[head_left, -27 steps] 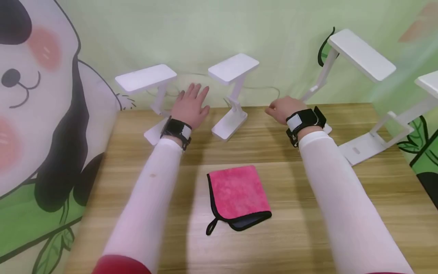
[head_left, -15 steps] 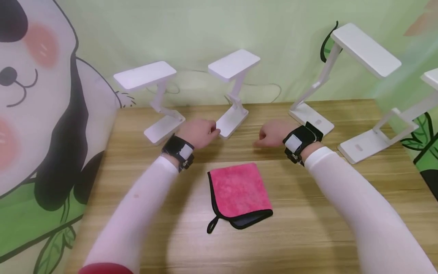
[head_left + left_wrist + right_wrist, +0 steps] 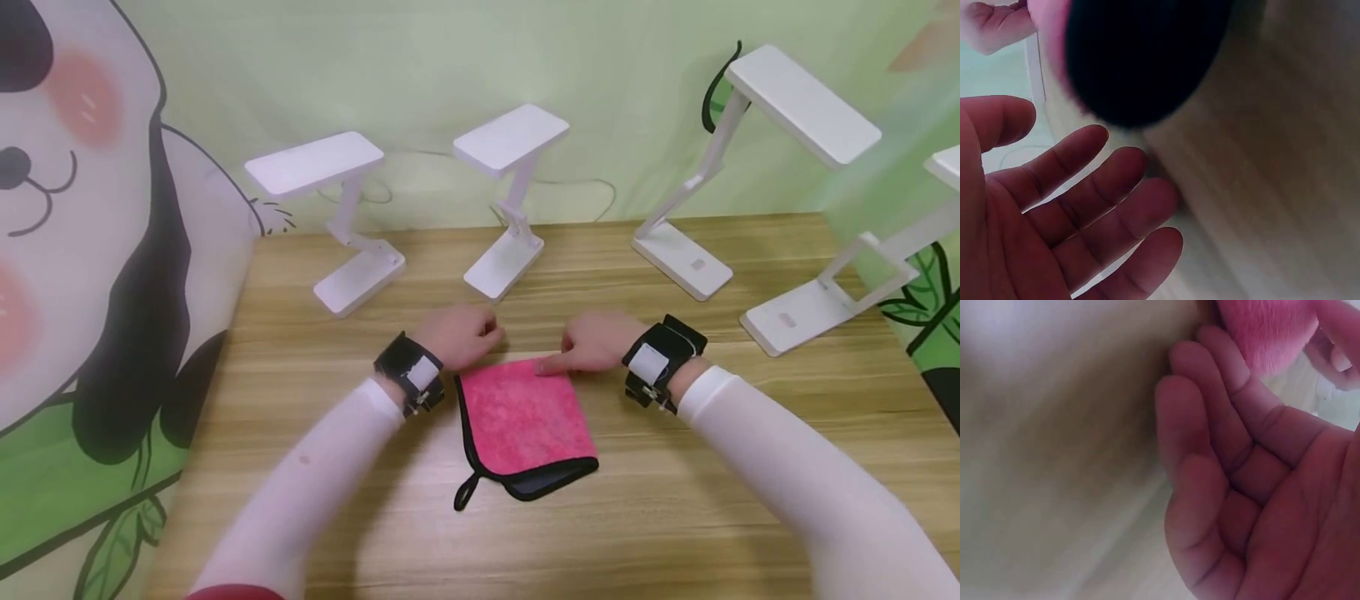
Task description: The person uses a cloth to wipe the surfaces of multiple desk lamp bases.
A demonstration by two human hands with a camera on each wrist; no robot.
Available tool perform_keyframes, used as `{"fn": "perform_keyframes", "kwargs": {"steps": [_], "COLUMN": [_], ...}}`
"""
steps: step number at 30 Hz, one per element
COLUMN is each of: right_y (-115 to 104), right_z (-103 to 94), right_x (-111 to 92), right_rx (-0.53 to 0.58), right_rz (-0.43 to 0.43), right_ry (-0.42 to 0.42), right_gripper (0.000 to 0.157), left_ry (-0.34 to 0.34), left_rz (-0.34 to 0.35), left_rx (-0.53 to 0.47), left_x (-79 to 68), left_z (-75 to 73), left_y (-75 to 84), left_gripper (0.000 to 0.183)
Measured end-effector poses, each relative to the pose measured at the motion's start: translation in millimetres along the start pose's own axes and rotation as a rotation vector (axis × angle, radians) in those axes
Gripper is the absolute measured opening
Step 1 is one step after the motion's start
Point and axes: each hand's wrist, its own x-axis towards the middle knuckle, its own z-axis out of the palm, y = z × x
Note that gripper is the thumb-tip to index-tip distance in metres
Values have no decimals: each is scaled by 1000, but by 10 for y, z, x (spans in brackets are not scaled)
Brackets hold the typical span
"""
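Moved nearer the pink cloth point(image 3: 528, 421): left hand point(image 3: 457, 336), grip wide; right hand point(image 3: 597, 340), grip unclear

- The cloth point(image 3: 525, 417) is coloured bright pink and edged in black.
- The lamps point(image 3: 512, 139) are finished in white.
- The bench point(image 3: 600, 533) is patterned with wood grain.
- The panda point(image 3: 150, 275) is painted black and white, with pink cheeks.

Head cam looks forward-down from above, wrist cams sit super close, both catching pink cloth point(image 3: 528, 421) up top.
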Motion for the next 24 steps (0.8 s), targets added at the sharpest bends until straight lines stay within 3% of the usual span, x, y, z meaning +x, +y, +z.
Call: {"fn": "perform_keyframes", "kwargs": {"steps": [10,16,20,24], "right_y": [80,118,152,152], "right_z": [144,130,99,48], "right_x": [44,63,87,86], "right_rx": [86,209,316,451], "right_rz": [-115,-158,-153,-165], "right_ry": [22,11,1,33], "right_gripper": [50,33,21,25], "left_ry": [3,-4,-8,-13], "left_rz": [34,70,103,138], "left_rx": [-9,-29,-85,-205], "left_x": [28,54,76,101], "left_z": [98,121,141,166], "left_y": [33,23,27,50], "left_gripper": [29,31,36,48]}}
